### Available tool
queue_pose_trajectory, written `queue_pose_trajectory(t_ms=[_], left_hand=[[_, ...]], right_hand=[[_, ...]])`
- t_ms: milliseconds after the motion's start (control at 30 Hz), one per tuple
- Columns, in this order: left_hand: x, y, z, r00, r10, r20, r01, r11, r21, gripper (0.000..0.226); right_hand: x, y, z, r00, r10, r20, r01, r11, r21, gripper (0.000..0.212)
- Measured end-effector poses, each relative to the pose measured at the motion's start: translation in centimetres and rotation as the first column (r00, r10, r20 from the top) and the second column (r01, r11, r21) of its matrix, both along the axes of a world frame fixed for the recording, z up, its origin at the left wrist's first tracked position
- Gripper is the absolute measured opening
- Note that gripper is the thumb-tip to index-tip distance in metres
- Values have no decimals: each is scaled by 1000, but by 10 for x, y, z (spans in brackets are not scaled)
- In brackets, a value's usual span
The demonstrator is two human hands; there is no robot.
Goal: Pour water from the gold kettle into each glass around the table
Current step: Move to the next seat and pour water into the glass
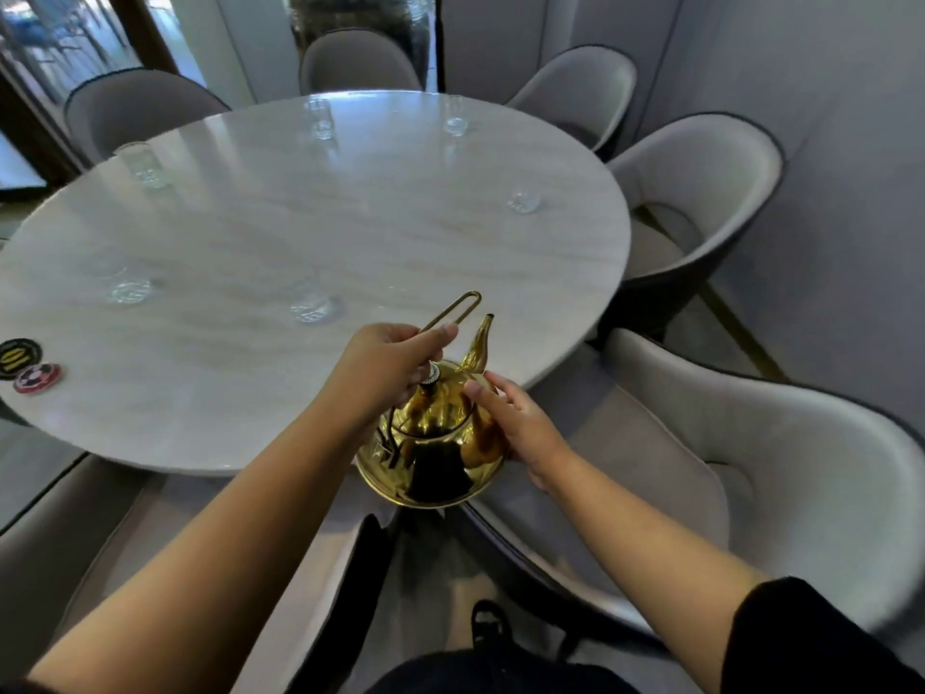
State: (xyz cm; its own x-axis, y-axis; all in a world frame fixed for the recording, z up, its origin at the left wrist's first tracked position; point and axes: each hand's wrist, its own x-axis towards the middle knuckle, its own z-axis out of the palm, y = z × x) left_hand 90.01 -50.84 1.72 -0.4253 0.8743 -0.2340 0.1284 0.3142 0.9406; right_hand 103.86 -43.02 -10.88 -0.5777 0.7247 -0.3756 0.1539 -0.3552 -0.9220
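Left hand (385,365) clasps the gold kettle (435,443) handle; right hand (520,428) steadies its side near glasses (310,308).

One cam only, head-worn, wide-angle w/ curved edges. Looks fwd and steeply down over the near edge of a round table (310,232), whose far rim sits high in frame. Close on both forearms at bottom centre; chairs (696,192) ring the far and right sides. No 2nd view, so nothing shared.
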Motion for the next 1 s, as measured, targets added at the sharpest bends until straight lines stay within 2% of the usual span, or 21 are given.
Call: queue_pose_trajectory(t_ms=[100,167,300,567,733,867,1000], left_hand=[[20,-6,4,996,-91,-14,91,996,11,38],[33,-11,7,989,-145,-22,146,989,20,38],[66,-22,11,971,-237,-37,239,970,39,38],[144,-18,27,876,-478,-70,483,870,96,39],[205,-4,40,800,-590,-107,600,792,116,37],[260,11,48,759,-646,-84,651,749,119,34],[320,26,56,736,-672,-90,677,726,119,32]], right_hand=[[23,-19,0,995,-99,-1,99,995,5,107],[39,-34,4,988,-152,3,152,988,23,110],[75,-62,11,965,-262,-3,262,965,25,104],[157,-87,23,886,-464,-12,464,884,50,107],[218,-90,42,822,-570,-12,569,820,59,81],[272,-86,52,781,-624,-21,623,777,86,69],[332,-74,54,750,-662,-15,660,745,93,92]])
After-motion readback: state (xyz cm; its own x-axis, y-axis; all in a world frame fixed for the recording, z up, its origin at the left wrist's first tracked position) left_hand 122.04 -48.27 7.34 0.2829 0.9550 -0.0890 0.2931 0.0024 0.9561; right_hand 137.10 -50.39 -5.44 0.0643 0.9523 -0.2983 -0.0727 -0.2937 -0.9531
